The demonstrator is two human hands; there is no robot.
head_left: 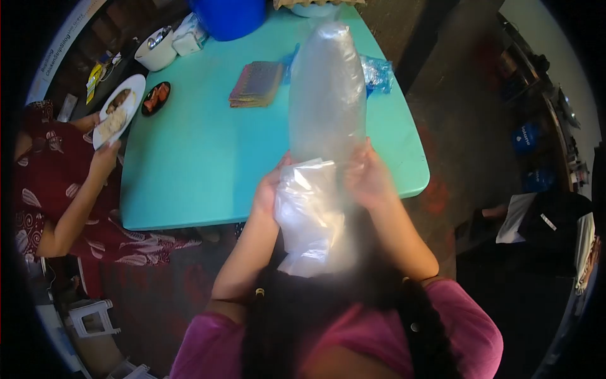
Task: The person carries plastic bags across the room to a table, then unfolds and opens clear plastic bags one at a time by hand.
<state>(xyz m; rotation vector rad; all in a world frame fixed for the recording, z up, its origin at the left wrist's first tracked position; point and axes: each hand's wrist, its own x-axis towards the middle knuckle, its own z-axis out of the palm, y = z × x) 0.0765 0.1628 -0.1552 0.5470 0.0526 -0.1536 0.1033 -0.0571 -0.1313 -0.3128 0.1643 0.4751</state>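
A long clear plastic bag [327,95], puffed up with air, stands out over the near side of the turquoise table [189,170]. Its lower part hangs crumpled toward my chest. At the bag's left edge my left hand [271,186] is closed on the plastic, its fingers partly behind the film. My right hand [368,175] pinches the bag's right side; a blur covers some of its fingertips. Beyond the left hand lies a stack of pinkish-brown squares [256,84]. Blue plastic wrapping [377,74] shows behind the bag on the right.
At the left, another person [63,170] holds a white plate [134,95] of food beside a small dark dish [156,99]. A white bowl [156,54] with utensils, a tissue pack [189,35] and a blue bucket [228,18] stand along the far left side.
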